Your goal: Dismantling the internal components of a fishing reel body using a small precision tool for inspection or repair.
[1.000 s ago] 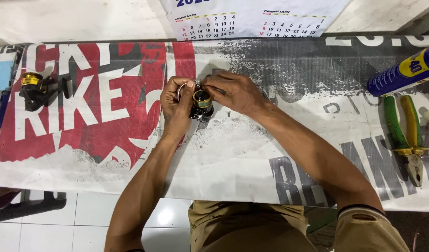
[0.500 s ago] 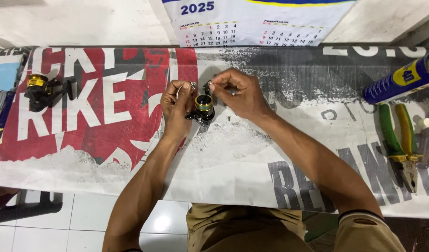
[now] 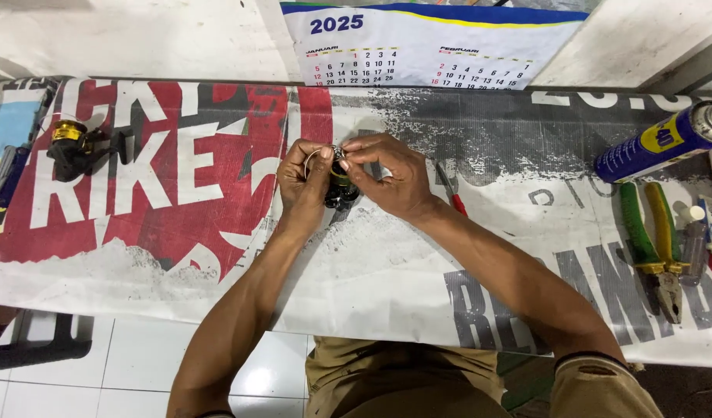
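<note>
A small black and gold fishing reel (image 3: 341, 188) is held between both hands above the printed banner (image 3: 178, 201) that covers the table. My left hand (image 3: 301, 182) grips its left side, and a thin metal wire bail curves by the fingers. My right hand (image 3: 391, 178) pinches a small metal part at the top of the reel with thumb and forefinger. Most of the reel is hidden by my fingers.
A second black and gold reel (image 3: 75, 147) lies at the far left. A red-handled tool (image 3: 451, 193) rests just right of my right hand. A blue spray can (image 3: 659, 142), green-handled pliers (image 3: 655, 244) and small bottles (image 3: 695, 236) sit at the right edge. A wall calendar (image 3: 429, 46) hangs behind.
Both hands and the reel stay in the same spot. My right fingers have shifted onto the top of the reel and the view has tilted slightly.
</note>
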